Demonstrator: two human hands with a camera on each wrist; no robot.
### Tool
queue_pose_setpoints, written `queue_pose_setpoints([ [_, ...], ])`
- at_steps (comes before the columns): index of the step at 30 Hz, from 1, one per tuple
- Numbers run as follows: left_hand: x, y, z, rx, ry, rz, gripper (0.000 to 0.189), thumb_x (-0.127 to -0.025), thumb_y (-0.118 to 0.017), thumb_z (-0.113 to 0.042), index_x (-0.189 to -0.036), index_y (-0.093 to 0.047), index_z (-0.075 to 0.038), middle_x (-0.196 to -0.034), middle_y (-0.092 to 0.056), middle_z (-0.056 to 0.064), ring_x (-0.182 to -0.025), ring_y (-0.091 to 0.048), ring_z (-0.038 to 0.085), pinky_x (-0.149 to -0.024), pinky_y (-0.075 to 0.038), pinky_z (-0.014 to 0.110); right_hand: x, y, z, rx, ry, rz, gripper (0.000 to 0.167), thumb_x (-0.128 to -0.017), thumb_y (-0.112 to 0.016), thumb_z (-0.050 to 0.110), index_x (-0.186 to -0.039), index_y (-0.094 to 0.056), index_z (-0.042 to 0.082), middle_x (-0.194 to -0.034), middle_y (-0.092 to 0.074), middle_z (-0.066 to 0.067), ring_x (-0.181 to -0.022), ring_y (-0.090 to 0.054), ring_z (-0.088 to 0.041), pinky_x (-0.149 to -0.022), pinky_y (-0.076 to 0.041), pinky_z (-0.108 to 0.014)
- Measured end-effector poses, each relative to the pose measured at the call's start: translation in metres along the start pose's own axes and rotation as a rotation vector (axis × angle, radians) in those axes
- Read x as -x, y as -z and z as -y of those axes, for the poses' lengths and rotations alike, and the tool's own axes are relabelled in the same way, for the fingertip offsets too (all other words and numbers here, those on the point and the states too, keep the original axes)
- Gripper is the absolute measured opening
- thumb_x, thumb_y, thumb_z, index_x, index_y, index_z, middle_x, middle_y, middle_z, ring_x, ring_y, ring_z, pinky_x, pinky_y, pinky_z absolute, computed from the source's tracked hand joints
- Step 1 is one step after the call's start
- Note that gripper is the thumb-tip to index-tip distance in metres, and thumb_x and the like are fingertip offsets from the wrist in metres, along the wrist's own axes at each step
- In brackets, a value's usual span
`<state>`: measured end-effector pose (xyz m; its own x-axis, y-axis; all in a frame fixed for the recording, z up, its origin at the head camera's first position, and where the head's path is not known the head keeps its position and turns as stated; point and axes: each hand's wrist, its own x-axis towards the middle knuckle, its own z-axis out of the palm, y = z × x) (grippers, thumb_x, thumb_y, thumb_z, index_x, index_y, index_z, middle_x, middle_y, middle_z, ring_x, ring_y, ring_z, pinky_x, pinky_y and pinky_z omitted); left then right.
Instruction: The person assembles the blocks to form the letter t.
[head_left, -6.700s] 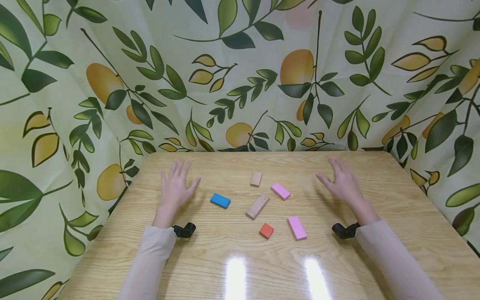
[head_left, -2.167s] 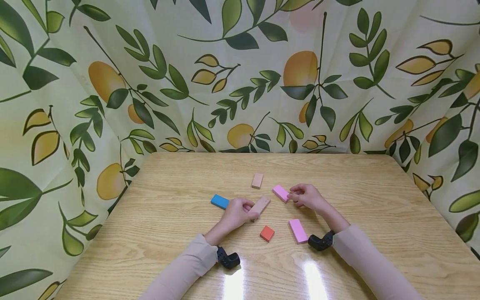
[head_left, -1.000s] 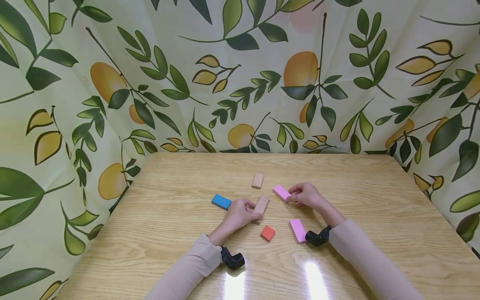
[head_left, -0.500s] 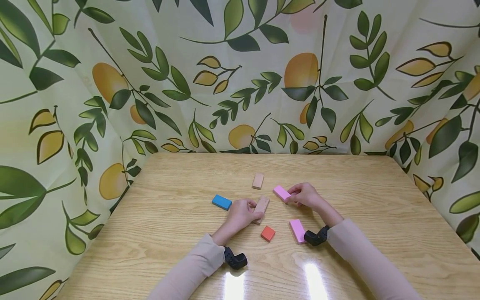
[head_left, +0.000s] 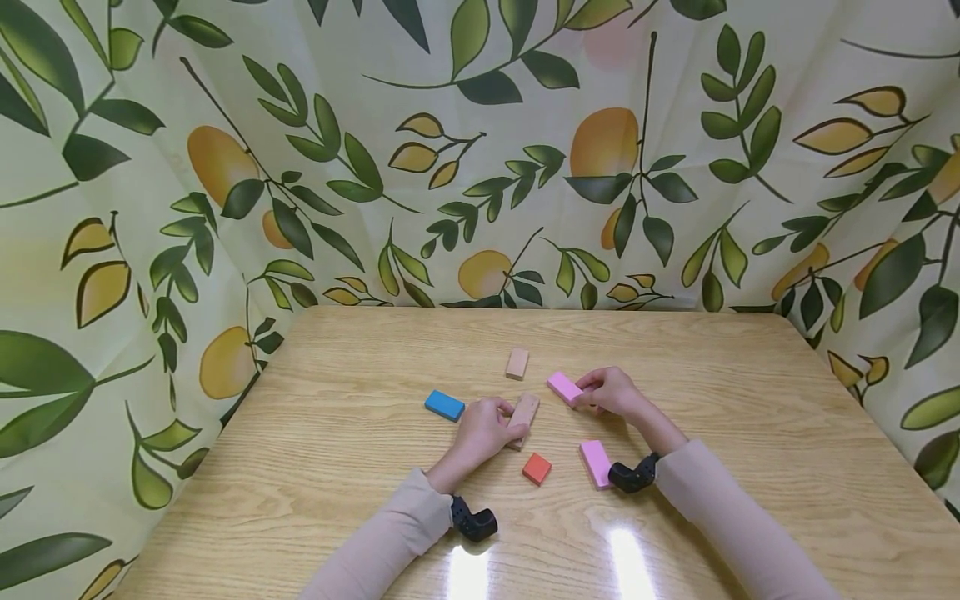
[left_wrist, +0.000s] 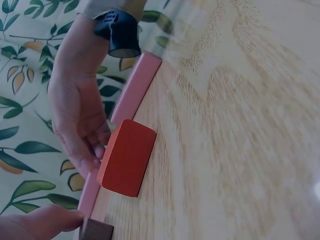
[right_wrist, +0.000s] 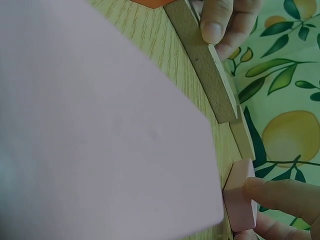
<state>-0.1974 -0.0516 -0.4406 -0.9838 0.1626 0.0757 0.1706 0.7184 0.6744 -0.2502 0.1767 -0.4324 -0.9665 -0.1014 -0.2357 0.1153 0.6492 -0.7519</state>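
Observation:
My left hand (head_left: 482,431) grips a long bare-wood block (head_left: 526,408) lying near the middle of the table, thumb at its near side. Between thumb and fingers of my right hand (head_left: 617,392) is the corner end of a pink block (head_left: 562,387), also on the table. In the right wrist view the thumb presses this pink block (right_wrist: 239,196), while the left fingers touch the wooden block (right_wrist: 197,62). A red block (head_left: 537,469) lies just nearer than the wooden one. A second pink block (head_left: 595,462) sits beside the right wrist camera and fills much of the right wrist view.
A blue block (head_left: 444,405) lies just left of the left hand. Farther back is a short pale wooden block (head_left: 517,363). The wood-grain table (head_left: 360,350) ends at a leaf-patterned curtain (head_left: 420,192) behind and at both sides.
Both hands came in from the table's sides, where they were spread. The left took hold of the long wooden block, which has turned slightly; the right closed on the farther pink block.

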Motion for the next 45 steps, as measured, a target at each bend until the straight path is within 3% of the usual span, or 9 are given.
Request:
queue_pose_setpoints([
  [19,-0.001,-0.006,-0.001,0.014,0.013,-0.026,0.034,-0.075,-0.079,-0.024,-0.093,-0.068,0.003,-0.067,-0.064,0.009,-0.057,-0.046,0.007,-0.049,-0.034,0.015,-0.001,0.002,0.0,-0.01,0.03,0.027,0.035,-0.079,-0.078,0.012,-0.108,-0.068,-0.006,-0.08,-0.061,-0.004,-0.061,-0.048,-0.01,-0.052,-0.043,-0.02],
  [26,-0.002,-0.008,-0.002,0.098,0.091,0.039,0.035,-0.08,-0.078,-0.023,-0.099,-0.063,0.003,-0.061,-0.062,0.006,-0.039,-0.053,0.006,-0.04,-0.04,0.015,-0.003,0.003,-0.001,-0.011,0.029,0.039,0.036,-0.079,-0.078,0.012,-0.108,-0.068,-0.006,-0.08,-0.059,-0.003,-0.061,-0.046,-0.01,-0.052,-0.042,-0.021],
  [32,-0.003,-0.009,-0.002,0.149,0.118,0.057,0.033,-0.081,-0.077,-0.021,-0.099,-0.061,0.002,-0.058,-0.06,0.004,-0.039,-0.059,0.011,-0.036,-0.041,0.015,-0.004,0.003,-0.001,-0.012,0.037,0.047,0.037,-0.079,-0.078,0.012,-0.11,-0.068,-0.006,-0.078,-0.058,-0.001,-0.06,-0.046,-0.01,-0.051,-0.041,-0.02],
  [45,-0.003,-0.012,-0.003,0.298,0.154,0.081,0.028,-0.086,-0.072,-0.015,-0.099,-0.058,0.005,-0.06,-0.063,0.01,-0.036,-0.049,0.002,-0.039,-0.051,0.021,-0.003,0.003,0.002,-0.002,0.045,0.067,0.038,-0.081,-0.075,0.011,-0.115,-0.067,-0.004,-0.089,-0.061,-0.008,-0.063,-0.045,-0.012,-0.052,-0.038,-0.021],
])
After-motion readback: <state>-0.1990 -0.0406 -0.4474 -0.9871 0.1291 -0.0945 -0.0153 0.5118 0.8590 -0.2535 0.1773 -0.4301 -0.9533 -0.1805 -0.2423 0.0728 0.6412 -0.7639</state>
